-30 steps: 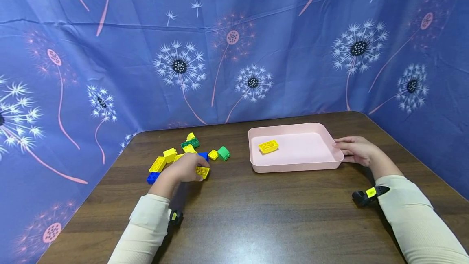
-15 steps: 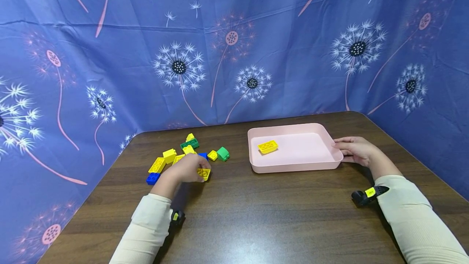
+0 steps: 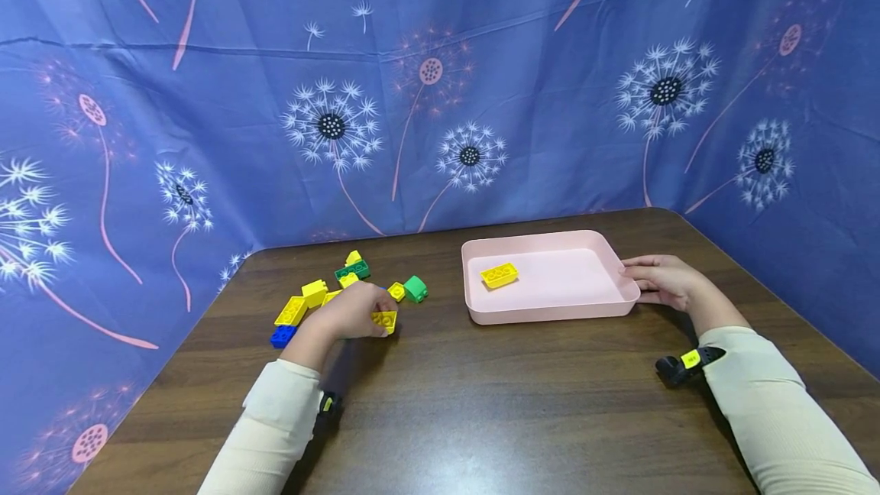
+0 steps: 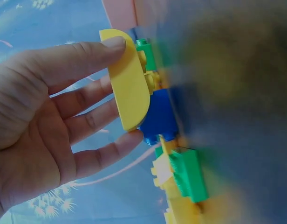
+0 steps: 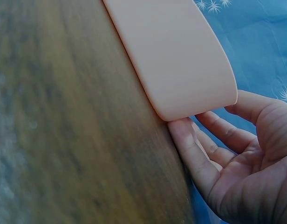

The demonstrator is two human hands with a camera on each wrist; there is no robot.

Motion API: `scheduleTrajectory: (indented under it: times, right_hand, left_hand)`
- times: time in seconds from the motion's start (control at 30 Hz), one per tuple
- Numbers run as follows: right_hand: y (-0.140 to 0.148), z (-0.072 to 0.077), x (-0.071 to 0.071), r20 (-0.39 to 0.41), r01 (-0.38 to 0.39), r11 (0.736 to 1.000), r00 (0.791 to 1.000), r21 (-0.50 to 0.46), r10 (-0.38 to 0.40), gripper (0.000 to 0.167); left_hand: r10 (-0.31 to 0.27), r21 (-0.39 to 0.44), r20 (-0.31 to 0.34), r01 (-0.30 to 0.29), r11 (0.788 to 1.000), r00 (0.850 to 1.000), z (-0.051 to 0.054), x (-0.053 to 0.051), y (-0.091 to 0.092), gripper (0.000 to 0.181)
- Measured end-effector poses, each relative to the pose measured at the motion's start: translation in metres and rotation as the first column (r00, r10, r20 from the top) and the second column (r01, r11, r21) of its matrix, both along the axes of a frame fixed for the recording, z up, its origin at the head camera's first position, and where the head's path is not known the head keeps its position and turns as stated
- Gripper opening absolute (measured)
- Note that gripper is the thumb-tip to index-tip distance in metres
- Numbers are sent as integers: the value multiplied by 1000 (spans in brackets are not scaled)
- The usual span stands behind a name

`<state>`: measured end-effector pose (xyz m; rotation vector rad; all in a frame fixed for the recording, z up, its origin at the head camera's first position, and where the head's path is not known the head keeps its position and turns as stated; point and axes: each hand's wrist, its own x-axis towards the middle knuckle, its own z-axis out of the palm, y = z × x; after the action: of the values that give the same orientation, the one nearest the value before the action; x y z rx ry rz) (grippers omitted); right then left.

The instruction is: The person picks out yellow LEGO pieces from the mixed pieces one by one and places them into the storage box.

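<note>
Yellow plastic first. Head view: the left hand pinches a yellow studded toy brick at the near side of the loose bricks, well apart from the pink tray. I cannot tell whether it clears the wooden table. Just beyond the fingers: a small yellow brick and a green rounded block. Risk, as I judge it: a low sideways sweep could knock either along. A second yellow brick lies inside the tray, toward its left end; a hard shove on the tray could make it slide.

Left wrist view: thumb on the held brick's smooth face, fingers behind. The thumb bears near one end, so a bump at the other could, I think, twist it free. A blue brick shows right behind; contact uncertain. If they touch, it could get dragged.

Right wrist view: the right hand has its fingers loosely extended, tips against the tray's rounded corner. Whether one hooks the rim I cannot tell. Contact looks light to me; uneven pressure there could pivot the tray.
</note>
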<state>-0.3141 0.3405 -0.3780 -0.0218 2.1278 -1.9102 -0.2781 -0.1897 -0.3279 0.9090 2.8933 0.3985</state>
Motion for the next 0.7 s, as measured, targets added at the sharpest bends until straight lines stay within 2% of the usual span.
scheduleTrajectory:
  times: [0.27,0.53,0.7]
  right_hand:
    - [0,3,1,1,-8,1000,1000,-3,8,37]
    - [1,0,-1,6,-17,1000,1000,-21,17,35]
    - [1,-2,0,-5,-31,999,999,-14,31,42]
  left_hand:
    - [-48,-8,-28,47,999,998,15,-6,17,32]
    - [-101,-2,-29,101,995,994,30,-12,47,32]
    - [-133,-25,-29,133,991,991,39,-19,63,30]
